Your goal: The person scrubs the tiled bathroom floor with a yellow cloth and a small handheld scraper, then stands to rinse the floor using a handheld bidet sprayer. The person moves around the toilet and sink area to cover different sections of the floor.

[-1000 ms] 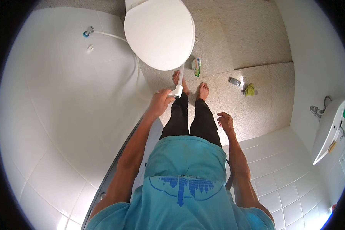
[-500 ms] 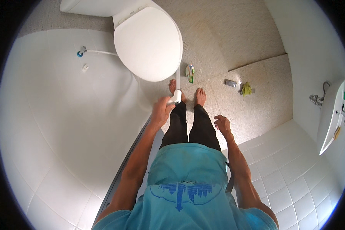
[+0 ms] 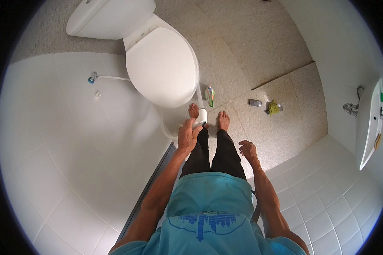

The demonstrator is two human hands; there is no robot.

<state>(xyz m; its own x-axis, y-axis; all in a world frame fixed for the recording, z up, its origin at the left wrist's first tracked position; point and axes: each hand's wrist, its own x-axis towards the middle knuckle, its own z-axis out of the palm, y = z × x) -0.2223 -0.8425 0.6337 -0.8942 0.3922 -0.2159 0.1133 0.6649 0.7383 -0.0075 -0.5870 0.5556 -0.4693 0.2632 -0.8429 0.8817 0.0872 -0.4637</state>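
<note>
My left hand (image 3: 189,137) is closed around the handle of a white bidet sprayer (image 3: 203,115), beside my left leg and below the toilet's front. A pale strip runs from the sprayer's head up to the toilet; I cannot tell whether it is water or something solid. The white toilet (image 3: 162,68) has its lid down. My right hand (image 3: 248,151) hangs over the floor right of my legs, its fingers loosely bent and apart, holding nothing. Just beyond my bare feet lies a green and white packet (image 3: 210,96).
On the floor to the right are a grey block-shaped item (image 3: 255,103) and a yellow-green cloth (image 3: 273,108). A washbasin (image 3: 367,127) juts from the right wall. A thin supply hose (image 3: 112,77) joins the left wall to the toilet. The floor has a low step (image 3: 281,76).
The view has tilted, so the toilet, feet and floor items sit lower in the picture. My left hand with the sprayer has shifted slightly right; my right hand stays by my leg.
</note>
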